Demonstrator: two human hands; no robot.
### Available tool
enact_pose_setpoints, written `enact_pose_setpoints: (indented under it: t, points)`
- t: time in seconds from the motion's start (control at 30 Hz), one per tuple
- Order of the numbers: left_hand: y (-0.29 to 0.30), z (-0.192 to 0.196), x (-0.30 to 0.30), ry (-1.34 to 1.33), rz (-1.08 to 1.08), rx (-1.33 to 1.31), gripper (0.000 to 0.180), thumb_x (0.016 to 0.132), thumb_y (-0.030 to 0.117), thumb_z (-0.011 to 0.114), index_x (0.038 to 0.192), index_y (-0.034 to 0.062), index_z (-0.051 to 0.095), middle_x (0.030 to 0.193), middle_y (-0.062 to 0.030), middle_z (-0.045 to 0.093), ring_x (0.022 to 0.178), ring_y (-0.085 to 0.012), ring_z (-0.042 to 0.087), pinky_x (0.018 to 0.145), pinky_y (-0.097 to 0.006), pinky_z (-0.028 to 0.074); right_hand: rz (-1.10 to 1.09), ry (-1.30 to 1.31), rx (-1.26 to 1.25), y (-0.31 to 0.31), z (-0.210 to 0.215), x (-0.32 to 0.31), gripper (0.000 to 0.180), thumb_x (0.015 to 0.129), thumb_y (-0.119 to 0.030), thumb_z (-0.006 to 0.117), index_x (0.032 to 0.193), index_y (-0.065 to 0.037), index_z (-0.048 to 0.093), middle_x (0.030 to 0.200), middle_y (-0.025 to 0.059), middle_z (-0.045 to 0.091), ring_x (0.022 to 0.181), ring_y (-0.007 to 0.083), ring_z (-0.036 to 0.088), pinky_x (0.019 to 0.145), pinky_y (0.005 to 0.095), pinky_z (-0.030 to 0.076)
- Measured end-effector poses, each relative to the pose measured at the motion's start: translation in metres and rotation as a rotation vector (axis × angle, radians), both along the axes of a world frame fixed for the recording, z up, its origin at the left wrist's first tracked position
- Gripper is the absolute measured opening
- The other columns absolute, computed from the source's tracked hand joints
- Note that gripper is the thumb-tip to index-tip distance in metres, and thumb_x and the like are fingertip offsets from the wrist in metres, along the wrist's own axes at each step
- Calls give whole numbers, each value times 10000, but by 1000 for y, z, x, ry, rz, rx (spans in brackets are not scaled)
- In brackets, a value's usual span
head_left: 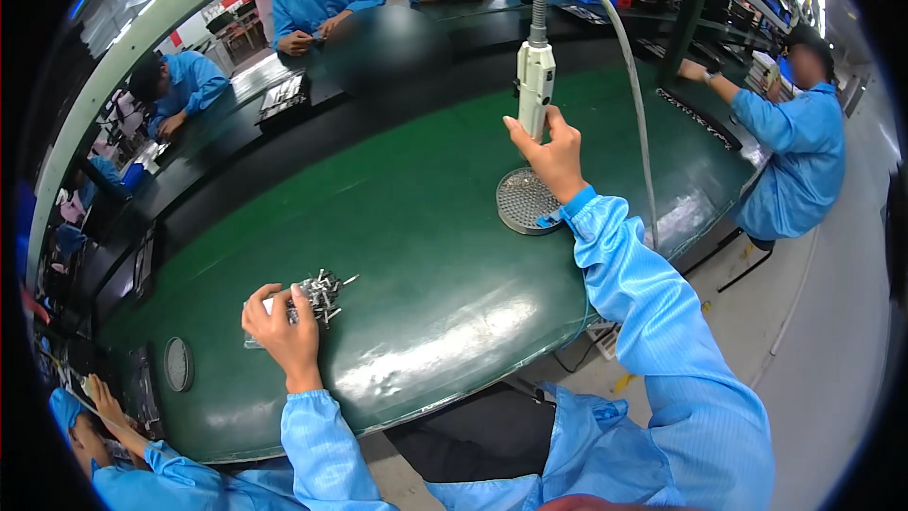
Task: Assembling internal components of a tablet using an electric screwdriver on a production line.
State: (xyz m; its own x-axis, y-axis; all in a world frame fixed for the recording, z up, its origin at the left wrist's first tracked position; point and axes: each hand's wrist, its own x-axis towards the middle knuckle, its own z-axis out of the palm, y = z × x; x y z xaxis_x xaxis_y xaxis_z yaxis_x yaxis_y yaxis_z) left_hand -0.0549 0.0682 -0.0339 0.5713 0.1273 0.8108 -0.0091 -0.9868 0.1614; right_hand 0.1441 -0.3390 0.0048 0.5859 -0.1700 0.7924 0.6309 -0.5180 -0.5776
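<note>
Overhead, white hanging screwdriver (535, 76) in R hand (551, 153)

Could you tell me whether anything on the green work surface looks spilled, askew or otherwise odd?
Nothing stands out. The left hand rests on a small heap of metal parts that stays gathered, not scattered. The right hand holds the hanging electric screwdriver upright above a round perforated tray, which lies flat on the green conveyor belt.

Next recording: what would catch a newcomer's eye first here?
The right hand grips a white hanging power screwdriver above a round perforated metal disc on the green belt. Nearer, the left hand rests at a small pile of metal parts. Blue-coated workers sit around.
</note>
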Motion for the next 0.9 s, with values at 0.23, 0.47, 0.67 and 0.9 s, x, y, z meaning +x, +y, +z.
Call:
enact_pose_setpoints:
  t: [0.23, 0.47, 0.67, 0.9]
  points:
    - [0, 7, 2, -26, 21, 23, 169, 916, 174, 713, 805, 52, 679, 1062, -83, 639, 1048, -290, 579, 1009, -479, 396, 8, -11, 3, 3, 4, 7, 430, 844, -305, 856, 1023, 29, 653, 858, 169, 709, 723, 280, 712, 632, 376, 572]
    - [-8, 4, 0, -30, 22, 38, 159, 925, 159, 705, 817, 44, 683, 1083, -78, 651, 1061, -300, 576, 998, -468, 399, 16, 10, 30, -4, 0, 4, 446, 850, -334, 848, 1040, 25, 663, 856, 176, 706, 748, 279, 704, 656, 389, 575]
    - [9, -2, -3, -46, 28, 115, 105, 917, 137, 712, 851, 55, 705, 1059, -73, 667, 998, -288, 607, 949, -443, 422, 4, -86, -97, 6, -12, 12, 423, 808, -341, 870, 965, 1, 675, 829, 185, 699, 744, 304, 705, 654, 404, 559]
    - [26, 4, 30, -215, -65, 39, 146, 855, 229, 779, 784, 108, 740, 955, -14, 718, 876, -250, 661, 802, -408, 466, -12, -136, -65, 5, 14, 21, 323, 912, -270, 810, 977, 21, 685, 737, 55, 691, 638, 97, 633, 544, 268, 484]
